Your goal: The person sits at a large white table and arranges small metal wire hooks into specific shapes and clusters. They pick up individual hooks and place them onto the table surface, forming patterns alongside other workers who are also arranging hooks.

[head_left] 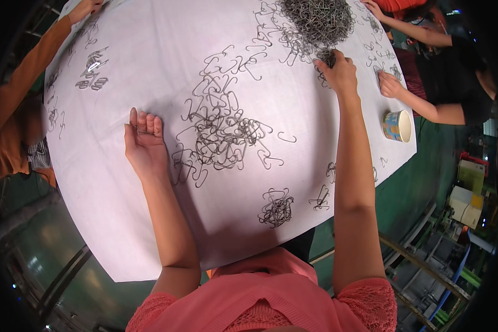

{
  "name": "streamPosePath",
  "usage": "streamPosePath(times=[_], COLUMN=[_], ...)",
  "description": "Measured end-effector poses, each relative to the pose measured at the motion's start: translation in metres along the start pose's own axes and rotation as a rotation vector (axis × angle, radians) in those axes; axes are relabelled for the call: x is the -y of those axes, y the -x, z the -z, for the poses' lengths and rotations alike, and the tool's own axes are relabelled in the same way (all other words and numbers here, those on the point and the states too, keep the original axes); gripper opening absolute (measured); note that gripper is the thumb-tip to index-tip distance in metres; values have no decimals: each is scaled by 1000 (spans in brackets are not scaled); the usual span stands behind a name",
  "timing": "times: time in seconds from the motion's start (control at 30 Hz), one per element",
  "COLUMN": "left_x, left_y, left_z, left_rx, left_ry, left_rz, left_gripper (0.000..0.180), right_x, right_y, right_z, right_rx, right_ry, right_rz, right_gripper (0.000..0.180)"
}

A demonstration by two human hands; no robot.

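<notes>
A white-covered table (122, 221) is being worked at by a person in a coral top, with both bare forearms being stretched out over it. The left hand (144, 145) is being laid flat on the cloth, palm down, fingers extended and held close together; nothing is being gripped by it. Just to its right, a loose spread of bent wire hooks (221, 130) is lying tangled in the middle of the table, its nearest pieces just beside the hand.

The right hand (337, 72) is being reached far across the table to the near edge of a big heap of wire hooks (318, 19) at the far side. Its fingers are being curled down into the wire there, and a small clump appears to be pinched, though how firmly it is being held cannot be told from this angle.

Nearer the person, a small knotted bundle of hooks (276, 208) is lying alone, well apart from both hands. A paper cup (397, 125) is standing at the right edge. On the far right, another person's hand (390, 86) is being pressed on the cloth, and at the left an orange sleeve (25, 77) is being extended along the table.
</notes>
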State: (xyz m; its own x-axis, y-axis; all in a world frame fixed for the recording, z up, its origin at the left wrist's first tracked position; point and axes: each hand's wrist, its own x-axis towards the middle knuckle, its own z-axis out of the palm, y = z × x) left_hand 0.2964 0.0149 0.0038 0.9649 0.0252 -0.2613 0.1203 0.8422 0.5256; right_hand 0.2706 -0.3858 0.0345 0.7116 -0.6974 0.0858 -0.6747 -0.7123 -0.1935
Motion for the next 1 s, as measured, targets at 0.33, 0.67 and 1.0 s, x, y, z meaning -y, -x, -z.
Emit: streamPosePath(times=[0.33, 0.67, 1.0], left_x=[-2, 0, -1], left_y=[-2, 2, 1], left_z=[5, -3, 1], left_rx=[42, 12, 32], left_ry=[13, 8, 8], left_rz=[6, 5, -1], left_gripper=[33, 33, 33], right_x=[11, -44, 80], right_y=[2, -23, 13], right_z=[36, 24, -4], right_rx=[329, -48, 247], right_ry=[-787, -304, 7], right_rz=[140, 294, -1], right_gripper=[15, 20, 25])
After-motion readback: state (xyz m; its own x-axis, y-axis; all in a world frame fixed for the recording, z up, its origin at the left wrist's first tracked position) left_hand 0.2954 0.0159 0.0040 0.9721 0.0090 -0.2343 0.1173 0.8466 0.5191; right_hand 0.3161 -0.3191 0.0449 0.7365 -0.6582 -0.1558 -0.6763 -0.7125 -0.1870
